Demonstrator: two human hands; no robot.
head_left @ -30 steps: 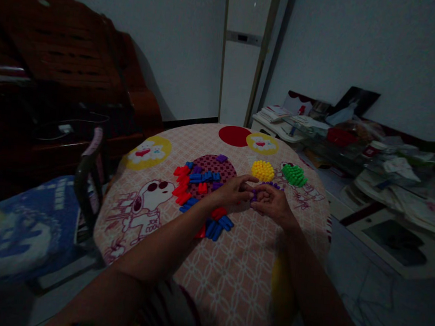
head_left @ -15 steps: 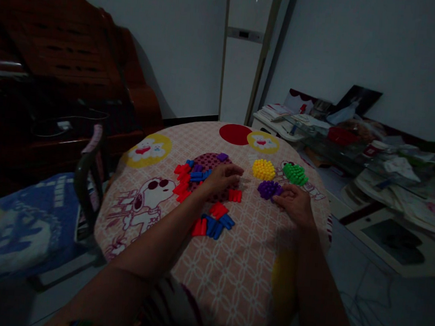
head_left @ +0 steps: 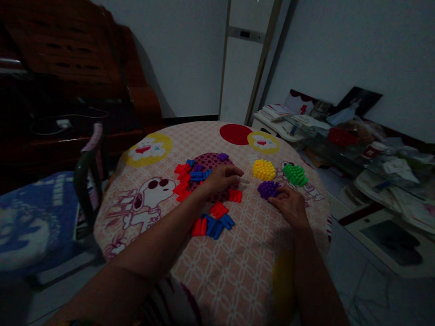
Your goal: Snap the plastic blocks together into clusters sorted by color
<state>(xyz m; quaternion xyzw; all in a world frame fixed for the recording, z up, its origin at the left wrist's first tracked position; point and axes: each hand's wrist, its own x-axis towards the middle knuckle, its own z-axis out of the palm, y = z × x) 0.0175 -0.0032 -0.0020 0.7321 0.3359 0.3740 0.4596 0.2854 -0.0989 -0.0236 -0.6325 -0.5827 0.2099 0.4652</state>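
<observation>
Your right hand [head_left: 291,205] is at the purple cluster [head_left: 268,189], which lies just on the near side of the yellow cluster [head_left: 264,169]; the step in hand looks like setting or adjusting a purple piece at that cluster's right edge. Your right thumb and fingertips are drawn close together there, seemingly touching it; whether they pinch a single piece or only rest against the edge, you cannot tell from this view. Your left hand [head_left: 224,178] hovers or rests to the left of the yellow cluster, over the dark patterned circle [head_left: 215,197]; its fingers are loosely curled with a gap to the thumb, and nothing shows between them, though the underside is hidden.

The green cluster [head_left: 295,174] sits beside the yellow one, to its right; the red piece [head_left: 235,195] lies to the yellow cluster's left and nearer you, with the blue pieces [head_left: 214,227] further toward you; the lone purple piece [head_left: 223,157] is well to its left, on the circle's far edge. From here, a clean release would call for your right fingers to part gently and draw back to the right, so the closely packed purple pieces stay upright; that is a judgement.
</observation>
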